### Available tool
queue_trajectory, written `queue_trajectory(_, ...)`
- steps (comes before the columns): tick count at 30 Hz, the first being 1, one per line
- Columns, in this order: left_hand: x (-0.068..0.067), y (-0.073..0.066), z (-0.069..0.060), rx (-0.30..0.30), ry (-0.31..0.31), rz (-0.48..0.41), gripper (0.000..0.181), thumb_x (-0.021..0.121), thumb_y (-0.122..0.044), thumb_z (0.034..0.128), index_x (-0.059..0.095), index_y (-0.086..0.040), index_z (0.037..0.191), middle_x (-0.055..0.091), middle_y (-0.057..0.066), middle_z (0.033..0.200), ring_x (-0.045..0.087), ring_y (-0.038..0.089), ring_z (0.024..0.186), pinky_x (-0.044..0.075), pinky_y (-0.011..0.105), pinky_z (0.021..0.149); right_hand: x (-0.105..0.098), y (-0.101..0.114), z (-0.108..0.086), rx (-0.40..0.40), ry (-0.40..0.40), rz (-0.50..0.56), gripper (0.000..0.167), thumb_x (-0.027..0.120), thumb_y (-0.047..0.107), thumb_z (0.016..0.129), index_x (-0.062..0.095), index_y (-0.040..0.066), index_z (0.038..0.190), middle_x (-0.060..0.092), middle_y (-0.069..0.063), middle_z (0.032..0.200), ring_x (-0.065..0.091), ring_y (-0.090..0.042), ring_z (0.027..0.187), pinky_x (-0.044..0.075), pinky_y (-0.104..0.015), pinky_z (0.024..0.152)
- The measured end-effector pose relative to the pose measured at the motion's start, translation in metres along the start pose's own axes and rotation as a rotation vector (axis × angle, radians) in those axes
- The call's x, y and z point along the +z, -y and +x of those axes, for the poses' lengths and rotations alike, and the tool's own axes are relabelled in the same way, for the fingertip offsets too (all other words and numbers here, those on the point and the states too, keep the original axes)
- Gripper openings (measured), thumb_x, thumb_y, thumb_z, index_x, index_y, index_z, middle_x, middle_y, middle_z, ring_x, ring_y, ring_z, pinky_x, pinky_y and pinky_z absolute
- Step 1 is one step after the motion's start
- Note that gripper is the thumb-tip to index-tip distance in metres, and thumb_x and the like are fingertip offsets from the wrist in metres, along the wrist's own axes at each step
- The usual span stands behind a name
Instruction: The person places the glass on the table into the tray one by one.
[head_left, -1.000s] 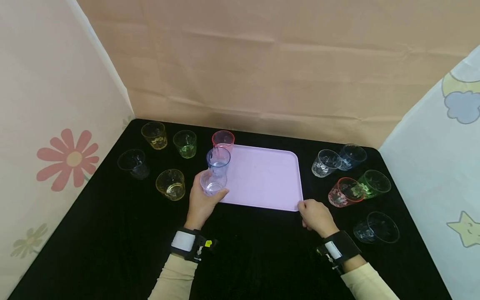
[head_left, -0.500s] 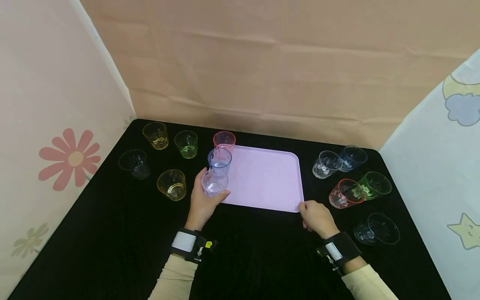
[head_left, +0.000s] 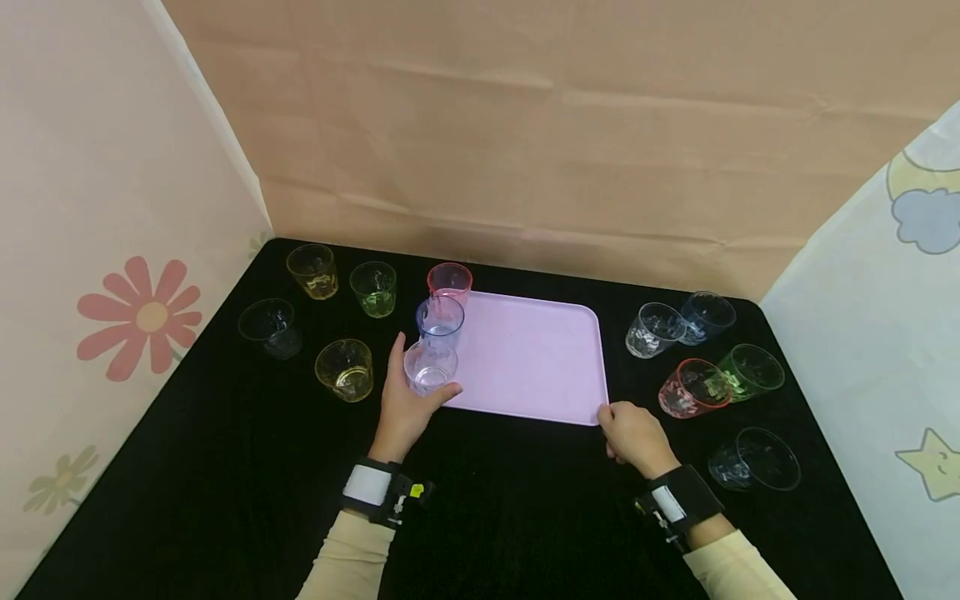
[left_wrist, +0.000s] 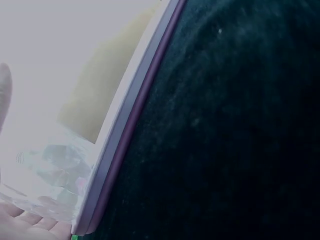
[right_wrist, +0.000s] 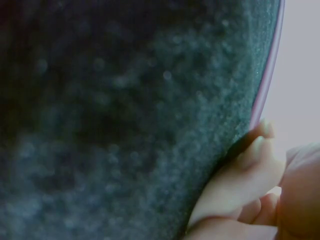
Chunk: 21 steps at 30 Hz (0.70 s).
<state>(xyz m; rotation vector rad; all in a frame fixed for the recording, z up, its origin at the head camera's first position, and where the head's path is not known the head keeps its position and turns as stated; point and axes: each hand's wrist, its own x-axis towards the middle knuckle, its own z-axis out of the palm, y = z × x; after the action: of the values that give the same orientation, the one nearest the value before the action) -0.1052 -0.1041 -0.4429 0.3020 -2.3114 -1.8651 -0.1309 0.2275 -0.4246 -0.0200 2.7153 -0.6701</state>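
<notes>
A clear glass [head_left: 431,368] stands at the near left corner of a pale purple tray [head_left: 532,358]. Around its near left side lies my left hand [head_left: 405,408], thumb and fingers spread apart. The left wrist view has the glass [left_wrist: 55,175] by the tray's rim, with fingers [left_wrist: 35,220] beside it. A blue glass [head_left: 440,321] and a red-rimmed glass [head_left: 450,283] line up behind it along the tray's left side. My right hand [head_left: 636,435] pinches the tray's near right corner; in the right wrist view its fingers [right_wrist: 240,185] are curled at the rim [right_wrist: 267,75].
Left of the tray stand two yellow glasses [head_left: 312,273] [head_left: 347,372], a green one [head_left: 374,290] and a clear one [head_left: 273,329]. On the right are several glasses: clear [head_left: 652,332], blue [head_left: 705,318], red [head_left: 692,390], green [head_left: 748,372] and another [head_left: 750,461].
My left hand's fingers have straightened and spread away from the clear glass, which stays in place. My right hand keeps its hold on the tray corner. The view has shifted very slightly.
</notes>
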Motion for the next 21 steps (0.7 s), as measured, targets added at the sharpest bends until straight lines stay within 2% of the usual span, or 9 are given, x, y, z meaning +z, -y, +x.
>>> queue_trajectory(3, 0.000, 0.000, 0.001, 0.007, -0.021, -0.050, 0.111, 0.087, -0.013, 0.0818, 0.010, -0.010, 0.162, 0.032, 0.018, 0.161, 0.027, 0.039, 0.150, 0.023, 0.059, 0.119, 0.000, 0.000, 0.000, -0.001, 0.000, 0.002, 0.039, 0.042, 0.022, 0.103, 0.058, 0.008, 0.071, 0.057, -0.002, 0.055, 0.055, -0.018, 0.047, 0.042, -0.032, 0.051)
queue_trajectory(7, -0.002, -0.002, 0.001, 0.034, -0.072, -0.091, 0.110, 0.087, -0.015, 0.0821, 0.011, -0.009, 0.162, 0.030, 0.016, 0.162, 0.022, 0.035, 0.152, 0.019, 0.054, 0.122, 0.000, -0.001, 0.000, -0.004, -0.003, 0.008, 0.039, 0.042, 0.021, 0.103, 0.058, 0.008, 0.070, 0.057, -0.002, 0.054, 0.055, -0.018, 0.047, 0.042, -0.032, 0.051)
queue_trajectory(10, -0.004, -0.004, 0.001, 0.092, -0.112, -0.107, 0.107, 0.085, -0.018, 0.0839, 0.012, -0.006, 0.162, 0.029, 0.018, 0.161, 0.019, 0.035, 0.154, 0.016, 0.050, 0.124, 0.000, -0.001, 0.000, -0.005, -0.003, 0.011, 0.038, 0.042, 0.021, 0.103, 0.058, 0.008, 0.070, 0.057, -0.002, 0.054, 0.055, -0.018, 0.047, 0.042, -0.032, 0.051)
queue_trajectory(14, -0.006, -0.007, -0.001, 0.185, -0.140, -0.156, 0.106, 0.082, -0.036, 0.0842, 0.016, -0.004, 0.160, 0.029, 0.022, 0.160, 0.020, 0.034, 0.153, 0.014, 0.047, 0.124, 0.000, -0.001, 0.001, -0.009, -0.003, 0.005, 0.038, 0.042, 0.022, 0.103, 0.058, 0.008, 0.070, 0.057, -0.002, 0.054, 0.055, -0.018, 0.047, 0.043, -0.032, 0.051)
queue_trajectory(17, -0.006, -0.013, -0.003, 0.237, -0.137, -0.188, 0.113, 0.077, -0.056, 0.0785, 0.019, -0.003, 0.159, 0.030, 0.022, 0.160, 0.022, 0.033, 0.153, 0.014, 0.047, 0.125, 0.000, -0.002, 0.001, -0.010, -0.012, -0.003, 0.039, 0.042, 0.022, 0.103, 0.057, 0.008, 0.070, 0.057, -0.002, 0.054, 0.055, -0.018, 0.046, 0.043, -0.032, 0.050)
queue_trajectory(21, -0.005, -0.022, -0.004, 0.287, -0.131, -0.207, 0.120, 0.070, -0.070, 0.0725, 0.020, -0.002, 0.158, 0.032, 0.020, 0.160, 0.024, 0.032, 0.152, 0.013, 0.047, 0.125, 0.001, -0.002, 0.001, -0.008, -0.012, -0.005, 0.039, 0.042, 0.022, 0.103, 0.057, 0.008, 0.069, 0.057, -0.002, 0.054, 0.055, -0.018, 0.046, 0.042, -0.032, 0.050)
